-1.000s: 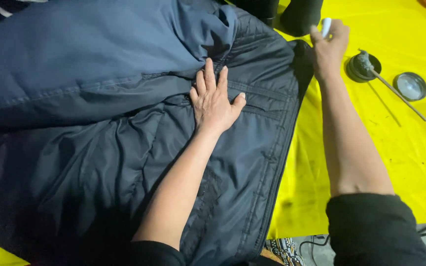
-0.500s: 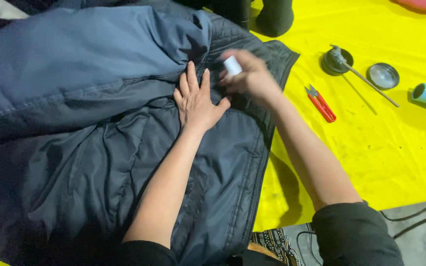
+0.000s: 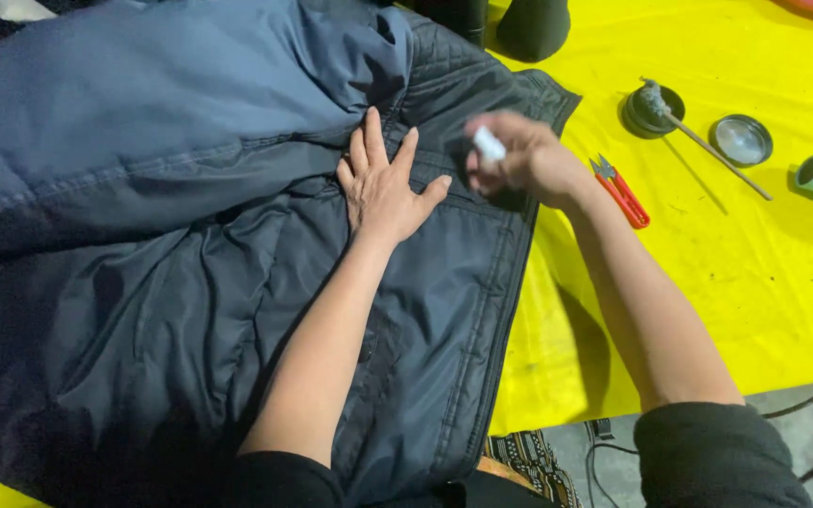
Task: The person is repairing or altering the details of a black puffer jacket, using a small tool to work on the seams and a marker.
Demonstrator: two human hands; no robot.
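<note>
Left hand (image 3: pixel 383 183) flat on jacket (image 3: pixel 143 235), right hand (image 3: pixel 524 160) pinching white piece (image 3: pixel 489 146)

Jacket (image 3: pixel 190 282) fills the left and centre of the frame, lying on the table cover (image 3: pixel 708 310). Left hand (image 3: pixel 383 188) flat on it, centre; right hand (image 3: pixel 519 160) just right. Snips (image 3: pixel 623 193) right of that; tin (image 3: pixel 653 111) and lid (image 3: pixel 741 139) upper right.

The right hand (image 3: pixel 527 160) has carried the small white piece (image 3: pixel 488 145) onto the jacket (image 3: pixel 190 282).
</note>
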